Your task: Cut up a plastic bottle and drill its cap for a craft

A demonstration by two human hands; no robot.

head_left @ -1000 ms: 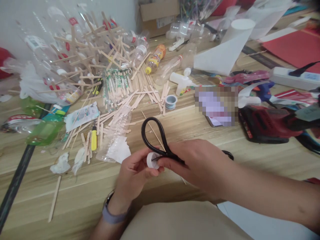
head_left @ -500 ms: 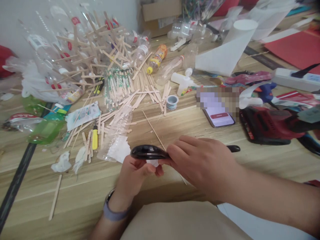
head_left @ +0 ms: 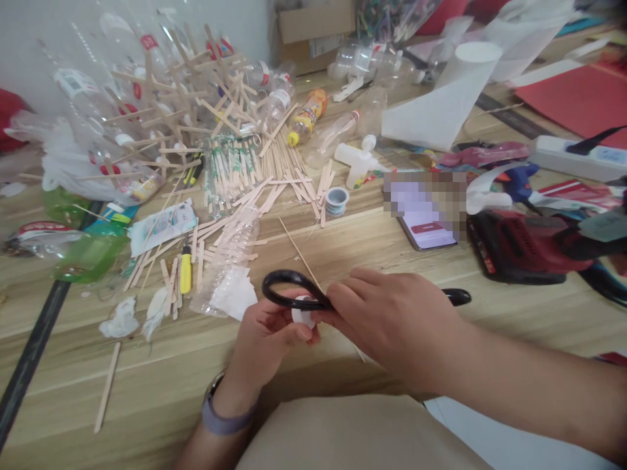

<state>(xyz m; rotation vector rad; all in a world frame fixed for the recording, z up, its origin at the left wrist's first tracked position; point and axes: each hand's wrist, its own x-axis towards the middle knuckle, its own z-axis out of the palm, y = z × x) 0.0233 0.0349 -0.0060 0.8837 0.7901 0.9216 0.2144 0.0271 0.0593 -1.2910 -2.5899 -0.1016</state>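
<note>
My right hand (head_left: 392, 320) is closed round what look like black-handled scissors (head_left: 294, 303). One looped handle sticks out to the left of my fist and another black end shows past its right side; the blades are hidden. In my left hand (head_left: 267, 339), thumb and fingers pinch a small round white piece (head_left: 302, 313), seemingly a bottle cap, just under the black loop. Whether a blade touches it I cannot tell. On the table beneath my hands runs a thin wooden skewer (head_left: 300, 252).
Left of my hands lie a clear ribbed bottle (head_left: 235, 248), a yellow-handled screwdriver (head_left: 185, 273) and loose craft sticks (head_left: 106, 388). Beyond stand a solder-like spool (head_left: 336, 201) and a heap of bottles and sticks (head_left: 161, 111). To the right are a phone (head_left: 426, 225) and a red power tool (head_left: 519, 245).
The black loop has tilted, so its opening now shows rather than its edge. The white piece in my left fingers is more exposed. Both hands stay nearly in place.
</note>
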